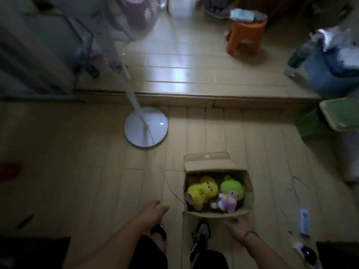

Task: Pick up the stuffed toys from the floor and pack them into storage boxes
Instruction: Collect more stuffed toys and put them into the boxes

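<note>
An open cardboard box stands on the wooden floor just ahead of my feet. Inside it lie a yellow stuffed toy on the left and a green-headed, purple-bodied stuffed toy on the right. My left hand hovers over the floor to the left of the box, fingers loosely spread and holding nothing. My right hand is low at the box's near right corner, fingers apart, also holding nothing. No toy is visible on the floor outside the box.
A white standing fan's round base and its cord lie left of the box. A raised floor step runs across behind. An orange stool stands far back, a green bin at right, a power strip at lower right.
</note>
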A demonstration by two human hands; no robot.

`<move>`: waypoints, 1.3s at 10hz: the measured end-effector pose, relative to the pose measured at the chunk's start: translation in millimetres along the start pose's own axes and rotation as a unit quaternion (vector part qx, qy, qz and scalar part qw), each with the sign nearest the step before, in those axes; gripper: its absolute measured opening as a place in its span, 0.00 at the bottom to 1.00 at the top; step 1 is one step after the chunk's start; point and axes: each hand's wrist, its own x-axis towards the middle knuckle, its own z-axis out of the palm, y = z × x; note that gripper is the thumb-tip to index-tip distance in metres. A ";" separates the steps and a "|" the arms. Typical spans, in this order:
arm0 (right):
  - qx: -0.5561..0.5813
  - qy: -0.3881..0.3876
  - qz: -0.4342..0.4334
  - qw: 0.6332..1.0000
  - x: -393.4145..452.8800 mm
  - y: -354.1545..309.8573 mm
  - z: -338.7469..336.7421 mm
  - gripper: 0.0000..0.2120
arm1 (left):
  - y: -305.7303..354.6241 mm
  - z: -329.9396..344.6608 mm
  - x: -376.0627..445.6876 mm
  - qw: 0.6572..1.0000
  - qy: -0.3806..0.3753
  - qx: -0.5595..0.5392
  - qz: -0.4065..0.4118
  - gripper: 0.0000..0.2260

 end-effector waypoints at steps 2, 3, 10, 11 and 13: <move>-0.187 -0.054 -0.187 0.963 -20.3 -129.0 72.4 0.23 | -92.0 -104.6 -77.3 0.975 0.102 -0.198 0.002 0.27; -0.341 -0.211 -0.234 0.886 -38.0 -206.2 136.6 0.18 | -167.8 -163.3 -110.0 0.942 0.186 -0.278 -0.009 0.23; -0.378 -0.166 -0.407 0.815 -163.9 -665.6 538.7 0.09 | -436.0 -521.4 -103.1 0.795 0.313 -0.519 -0.033 0.25; -0.407 -0.178 -0.397 0.804 -148.5 -742.7 593.6 0.07 | -455.8 -589.5 -92.9 0.757 0.323 -0.566 -0.055 0.21; -0.473 -0.198 -0.407 0.756 -179.1 -872.5 718.0 0.06 | -491.8 -703.0 -99.3 0.658 0.386 -0.641 -0.083 0.05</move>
